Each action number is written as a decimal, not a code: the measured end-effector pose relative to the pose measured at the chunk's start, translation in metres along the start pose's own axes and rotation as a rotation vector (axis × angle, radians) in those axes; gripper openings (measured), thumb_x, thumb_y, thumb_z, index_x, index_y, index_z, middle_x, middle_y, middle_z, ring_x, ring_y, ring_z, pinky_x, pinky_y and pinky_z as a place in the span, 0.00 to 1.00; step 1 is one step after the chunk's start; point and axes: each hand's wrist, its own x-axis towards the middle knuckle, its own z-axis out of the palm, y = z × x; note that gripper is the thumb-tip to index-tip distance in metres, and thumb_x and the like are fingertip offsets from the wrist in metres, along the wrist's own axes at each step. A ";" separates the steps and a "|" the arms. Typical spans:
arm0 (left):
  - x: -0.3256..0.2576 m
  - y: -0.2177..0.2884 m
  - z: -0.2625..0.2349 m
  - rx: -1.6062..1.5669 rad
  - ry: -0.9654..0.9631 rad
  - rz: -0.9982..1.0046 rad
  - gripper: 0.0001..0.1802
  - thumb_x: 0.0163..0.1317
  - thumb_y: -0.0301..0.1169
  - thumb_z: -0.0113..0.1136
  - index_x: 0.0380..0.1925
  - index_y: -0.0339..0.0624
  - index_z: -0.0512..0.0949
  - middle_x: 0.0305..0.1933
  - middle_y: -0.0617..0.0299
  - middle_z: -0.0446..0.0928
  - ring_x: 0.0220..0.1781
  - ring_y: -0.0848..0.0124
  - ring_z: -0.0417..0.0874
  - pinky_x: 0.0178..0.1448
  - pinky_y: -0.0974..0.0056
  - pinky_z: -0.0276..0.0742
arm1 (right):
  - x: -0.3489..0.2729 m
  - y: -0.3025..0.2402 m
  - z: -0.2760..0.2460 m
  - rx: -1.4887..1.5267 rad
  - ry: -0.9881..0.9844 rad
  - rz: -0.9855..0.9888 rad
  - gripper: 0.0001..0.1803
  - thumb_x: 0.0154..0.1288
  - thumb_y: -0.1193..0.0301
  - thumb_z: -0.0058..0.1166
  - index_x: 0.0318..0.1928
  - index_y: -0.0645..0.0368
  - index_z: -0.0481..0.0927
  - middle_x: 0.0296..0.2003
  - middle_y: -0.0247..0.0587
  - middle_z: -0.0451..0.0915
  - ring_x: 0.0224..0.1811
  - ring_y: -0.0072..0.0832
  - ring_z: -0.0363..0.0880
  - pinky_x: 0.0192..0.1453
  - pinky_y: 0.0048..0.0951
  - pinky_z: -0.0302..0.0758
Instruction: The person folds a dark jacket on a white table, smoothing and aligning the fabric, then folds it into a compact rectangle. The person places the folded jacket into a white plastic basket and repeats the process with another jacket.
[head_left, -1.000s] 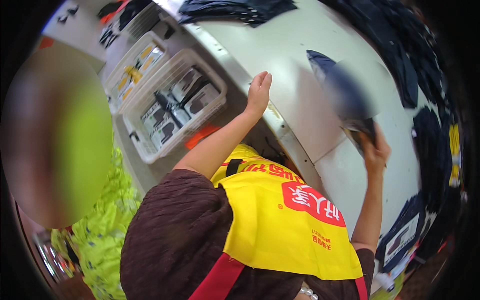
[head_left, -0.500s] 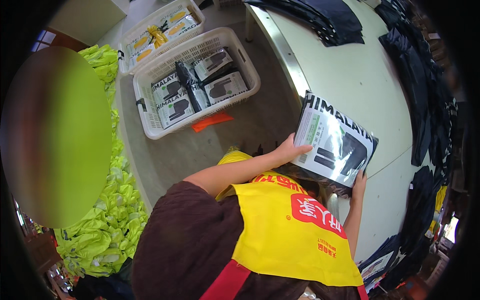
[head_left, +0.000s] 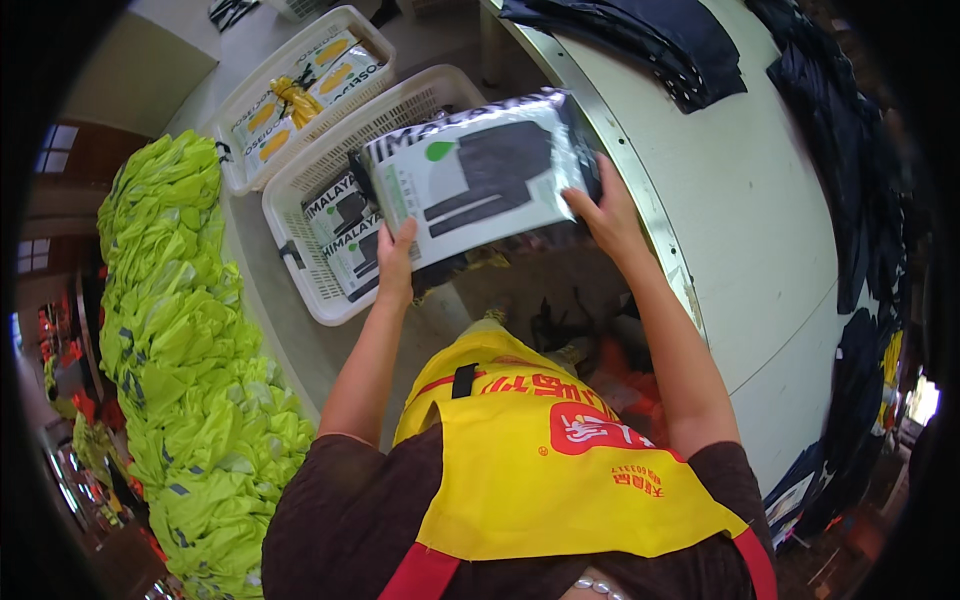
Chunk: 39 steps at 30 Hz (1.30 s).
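Both hands grip one flat package (head_left: 490,165): left hand (head_left: 395,262) pinches its lower left corner, thumb on the face, right hand (head_left: 612,215) has the right edge, thumb also on the face, remaining fingers mostly out of sight behind. Package is held up between the hands, in front of the body, printed face toward the camera. Key relation: it lies across the line of sight to the near white basket (head_left: 312,302), hiding that basket's right part. Can't tell from this view how high above the rim it hangs, or if anything touches. Long axis runs left to right, right end a bit higher in view; the basket's long side rises the same way, somewhat steeper, so the two are roughly in line, not crossed. Left hand is the nearer one, seen right by the basket's near side; right hand is well apart from it, just beside the table's metal edge (head_left: 618,140) in view, contact unclear. Similar packages (head_left: 352,255) lie flat in the basket's visible left part; what's under the held one is hidden. Second basket (head_left: 236,178) with yellow-printed packs sits just beyond
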 end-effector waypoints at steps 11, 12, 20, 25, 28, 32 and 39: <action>0.083 -0.183 -0.106 0.924 0.102 -0.119 0.22 0.61 0.44 0.54 0.38 0.32 0.78 0.37 0.44 0.80 0.42 0.52 0.81 0.46 0.56 0.74 | -0.151 0.121 0.021 -0.305 -0.492 0.277 0.20 0.59 0.62 0.54 0.47 0.62 0.74 0.44 0.55 0.78 0.48 0.50 0.75 0.52 0.43 0.73; 0.066 -0.180 -0.086 1.000 -0.088 -0.099 0.22 0.61 0.44 0.54 0.37 0.33 0.78 0.37 0.44 0.80 0.41 0.52 0.81 0.46 0.56 0.74 | -0.192 0.130 0.008 -0.363 -0.497 0.410 0.21 0.59 0.62 0.55 0.48 0.62 0.74 0.44 0.55 0.77 0.49 0.50 0.75 0.52 0.43 0.73; -0.024 -0.190 0.019 1.574 -1.577 -0.024 0.17 0.60 0.38 0.50 0.45 0.41 0.77 0.41 0.42 0.78 0.46 0.47 0.79 0.48 0.51 0.75 | -0.515 0.189 -0.005 -0.218 -0.013 1.274 0.21 0.54 0.62 0.54 0.46 0.62 0.78 0.44 0.57 0.78 0.49 0.49 0.76 0.53 0.43 0.72; -0.098 -0.181 0.163 1.568 -1.670 0.162 0.16 0.59 0.33 0.56 0.45 0.37 0.77 0.39 0.48 0.80 0.42 0.57 0.81 0.48 0.59 0.76 | -0.632 0.156 0.045 0.195 0.624 1.473 0.19 0.54 0.58 0.53 0.35 0.62 0.81 0.35 0.53 0.81 0.40 0.50 0.78 0.45 0.43 0.74; -0.161 -0.187 0.241 1.495 -1.765 0.214 0.17 0.62 0.32 0.56 0.48 0.34 0.75 0.40 0.51 0.80 0.41 0.66 0.81 0.48 0.65 0.75 | -0.706 0.132 0.099 0.214 0.655 1.609 0.18 0.52 0.58 0.54 0.30 0.62 0.82 0.35 0.54 0.81 0.40 0.48 0.79 0.45 0.43 0.75; -0.241 -0.230 0.276 1.436 -1.888 -0.037 0.17 0.64 0.31 0.55 0.50 0.33 0.73 0.43 0.56 0.79 0.45 0.72 0.78 0.52 0.68 0.72 | -0.816 0.135 0.171 0.260 0.660 1.912 0.17 0.51 0.58 0.58 0.33 0.61 0.81 0.34 0.52 0.81 0.40 0.46 0.79 0.46 0.40 0.75; -0.340 -0.314 0.241 1.618 -2.064 -0.262 0.18 0.64 0.33 0.57 0.50 0.34 0.74 0.42 0.56 0.80 0.44 0.73 0.78 0.51 0.67 0.73 | -0.927 0.233 0.114 0.198 1.539 2.035 0.20 0.48 0.64 0.64 0.41 0.63 0.80 0.34 0.52 0.81 0.41 0.46 0.81 0.48 0.40 0.76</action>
